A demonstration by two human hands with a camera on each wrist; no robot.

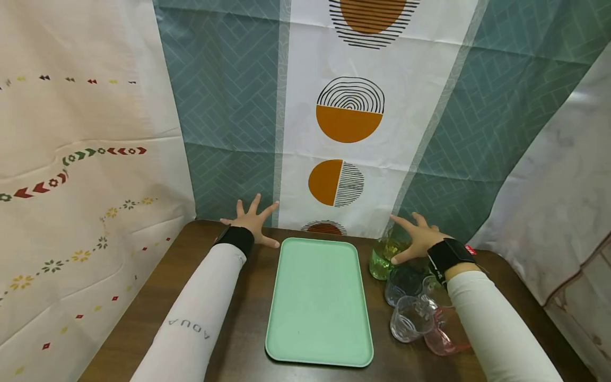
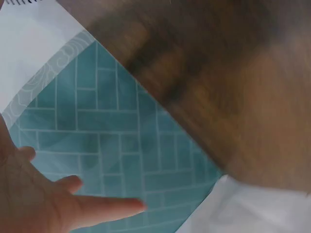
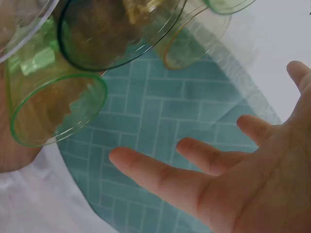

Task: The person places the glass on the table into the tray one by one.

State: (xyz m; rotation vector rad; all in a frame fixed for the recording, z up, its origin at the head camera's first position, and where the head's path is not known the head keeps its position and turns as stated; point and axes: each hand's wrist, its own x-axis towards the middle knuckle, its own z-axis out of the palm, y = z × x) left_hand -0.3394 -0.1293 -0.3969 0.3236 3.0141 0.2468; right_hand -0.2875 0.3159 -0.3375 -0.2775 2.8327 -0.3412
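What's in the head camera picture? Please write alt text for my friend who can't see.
A person's left hand and right hand stretch out, fingers spread, on either side of a pale green tray on a brown table. See-through cups cluster by the right hand; a teal-and-white patterned cloth hangs behind.

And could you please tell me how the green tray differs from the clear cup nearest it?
The green tray is opaque, while the clear cup is see-through. The tray is broad and shallow; the cup is narrower and deeper. Both rest on the table.

The sleeves (image 1: 197, 307) are white, the left grey-lettered; the wristbands (image 1: 450, 255) are black
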